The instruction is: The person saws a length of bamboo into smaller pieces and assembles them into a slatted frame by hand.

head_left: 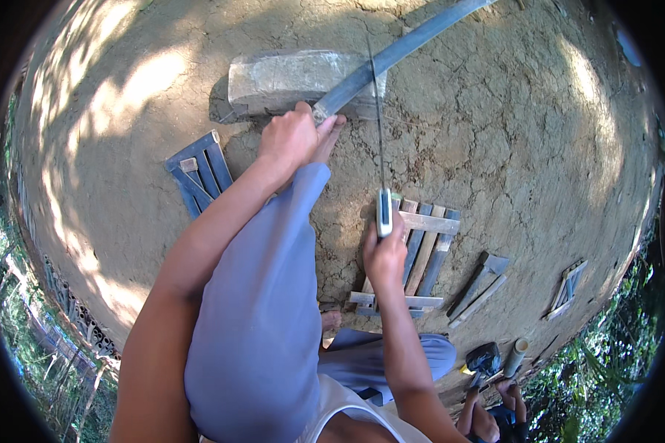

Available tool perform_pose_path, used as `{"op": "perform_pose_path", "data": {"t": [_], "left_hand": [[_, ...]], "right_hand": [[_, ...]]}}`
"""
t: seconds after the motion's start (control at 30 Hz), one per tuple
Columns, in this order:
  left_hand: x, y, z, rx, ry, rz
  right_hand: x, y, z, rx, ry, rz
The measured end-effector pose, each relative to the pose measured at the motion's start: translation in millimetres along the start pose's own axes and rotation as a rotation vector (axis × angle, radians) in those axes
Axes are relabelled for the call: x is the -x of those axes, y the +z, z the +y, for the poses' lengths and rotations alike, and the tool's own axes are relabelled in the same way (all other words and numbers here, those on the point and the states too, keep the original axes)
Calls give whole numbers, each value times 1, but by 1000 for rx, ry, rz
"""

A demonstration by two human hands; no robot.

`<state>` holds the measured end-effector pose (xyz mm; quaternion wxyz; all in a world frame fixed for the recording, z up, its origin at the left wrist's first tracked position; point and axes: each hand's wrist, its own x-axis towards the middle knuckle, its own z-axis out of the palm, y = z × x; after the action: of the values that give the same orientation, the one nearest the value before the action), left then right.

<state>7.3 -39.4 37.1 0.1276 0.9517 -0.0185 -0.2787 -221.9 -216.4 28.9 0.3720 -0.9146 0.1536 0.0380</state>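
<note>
My left hand [290, 140] is closed around the near end of a long dark grey strip [414, 46], which looks like split bamboo. The strip lies slantwise across a rough, pale block [273, 77] and runs off to the upper right. In my right hand [386, 255] is the white and dark handle of a handsaw [380, 133]. Its thin blade points away from me and crosses the strip near the block's right end; whether the teeth have cut in is too small to tell. My bare foot [328, 145] is beside the left hand, near the strip's end.
A slatted wooden frame [423, 247] lies under and right of my right hand. Another dark frame [199, 173] lies to the left. Loose wood pieces [480, 288] and a small frame [567, 289] are farther right. Another person [488, 417] sits at lower right near a bamboo tube [517, 356].
</note>
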Motion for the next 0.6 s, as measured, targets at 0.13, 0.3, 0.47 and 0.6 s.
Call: {"op": "perform_pose_path", "data": {"t": [0.13, 0.3, 0.47, 0.6], "left_hand": [[-2, 12, -1, 14, 0, 4], [-5, 7, -3, -12, 8, 7], [-7, 8, 4, -17, 49, -17], [0, 15, 9, -47, 51, -6]], "right_hand": [[-79, -32, -43, -14, 164, -182], [-70, 1, -26, -47, 60, -67], [-28, -27, -14, 5, 89, -105], [-109, -13, -32, 4, 59, -97]]}}
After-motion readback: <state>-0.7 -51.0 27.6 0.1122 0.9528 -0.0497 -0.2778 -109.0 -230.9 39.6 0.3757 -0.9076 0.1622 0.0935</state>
